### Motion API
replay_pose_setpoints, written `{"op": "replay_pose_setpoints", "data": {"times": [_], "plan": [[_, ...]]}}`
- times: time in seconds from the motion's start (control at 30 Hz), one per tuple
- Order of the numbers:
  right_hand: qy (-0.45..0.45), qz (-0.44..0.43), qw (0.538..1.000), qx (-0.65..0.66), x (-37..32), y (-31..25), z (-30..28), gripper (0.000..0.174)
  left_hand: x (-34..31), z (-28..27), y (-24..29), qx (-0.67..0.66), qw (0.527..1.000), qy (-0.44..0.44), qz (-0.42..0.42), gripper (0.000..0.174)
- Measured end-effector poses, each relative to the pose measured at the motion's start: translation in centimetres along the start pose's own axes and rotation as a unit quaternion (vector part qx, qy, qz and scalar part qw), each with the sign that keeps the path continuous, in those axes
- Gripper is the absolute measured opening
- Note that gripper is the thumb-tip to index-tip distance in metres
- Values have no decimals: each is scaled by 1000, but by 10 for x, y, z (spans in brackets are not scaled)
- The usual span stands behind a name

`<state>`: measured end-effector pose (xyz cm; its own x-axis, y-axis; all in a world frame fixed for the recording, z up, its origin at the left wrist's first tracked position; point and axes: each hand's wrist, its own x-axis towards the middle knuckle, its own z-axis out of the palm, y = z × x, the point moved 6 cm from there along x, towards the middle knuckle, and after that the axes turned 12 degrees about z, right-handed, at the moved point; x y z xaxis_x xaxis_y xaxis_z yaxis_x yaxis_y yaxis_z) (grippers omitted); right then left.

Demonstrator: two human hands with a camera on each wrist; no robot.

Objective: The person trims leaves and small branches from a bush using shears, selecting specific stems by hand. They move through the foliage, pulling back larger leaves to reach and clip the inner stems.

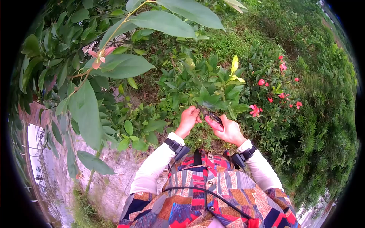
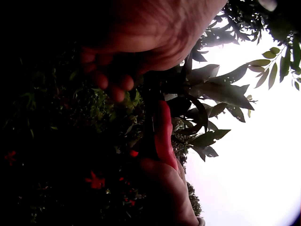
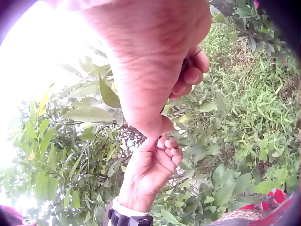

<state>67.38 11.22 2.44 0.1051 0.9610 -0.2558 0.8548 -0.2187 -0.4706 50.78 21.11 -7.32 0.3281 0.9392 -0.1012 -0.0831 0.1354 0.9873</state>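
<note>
In the head view, the right hand (image 1: pixel 229 132) grips pruning shears (image 1: pixel 207 113) with a pink-red handle (image 1: pixel 213 123), the dark blade end pointing at the left hand (image 1: pixel 188 121). The left hand's fingers curl beside that end, just below a leafy shrub (image 1: pixel 211 89); whether they pinch a stem is hidden. The left wrist view has the left hand (image 2: pixel 150 33) above the red handle (image 2: pixel 163 132), with the right hand (image 2: pixel 167 188) around its lower part. Seen from the right wrist, the left hand (image 3: pixel 153 172) lies close below the right hand (image 3: pixel 146 56).
Large leaves on a branch (image 1: pixel 89 110) hang close at the upper left. A bush with red flowers (image 1: pixel 254 110) stands right of the hands, with dense greenery (image 1: pixel 323 125) beyond it. Paved ground (image 1: pixel 110 163) shows at the lower left.
</note>
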Motion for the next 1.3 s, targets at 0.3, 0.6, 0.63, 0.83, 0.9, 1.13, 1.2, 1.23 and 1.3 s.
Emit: {"op": "replay_pose_setpoints", "data": {"times": [0.3, 0.6, 0.63, 0.83, 0.9, 1.13, 1.2, 1.23, 1.3], "plan": [[5, 37, 973, 229, 19, 23, 0, 43, 3, 1, 1, -8, 1000, -23, -3, 22], [-128, 84, 897, 415, 42, 35, 27, 67, 8, -9, -13, 95, 995, -26, -7, 17], [-133, 83, 897, 414, 42, 36, 26, 67, 7, -9, -15, 95, 995, -22, -10, 17], [-290, 55, 705, 645, 31, 11, 12, 66, 12, -10, 8, 91, 992, -15, 82, 21], [-317, 79, 673, 664, 33, 23, 21, 57, 12, -9, 9, 82, 993, -9, 90, 22], [-375, 110, 648, 653, 27, 21, 23, 41, 12, -7, -2, 62, 994, -2, 90, 21], [-393, 111, 622, 669, 24, 23, 25, 40, 10, -9, -4, 61, 995, 5, 83, 21], [-409, 113, 594, 683, 21, 22, 28, 39, 9, -10, -6, 60, 995, 12, 75, 21], [-421, 125, 590, 678, 16, 23, 34, 40, 6, -10, -13, 65, 996, 16, 58, 18]]}}
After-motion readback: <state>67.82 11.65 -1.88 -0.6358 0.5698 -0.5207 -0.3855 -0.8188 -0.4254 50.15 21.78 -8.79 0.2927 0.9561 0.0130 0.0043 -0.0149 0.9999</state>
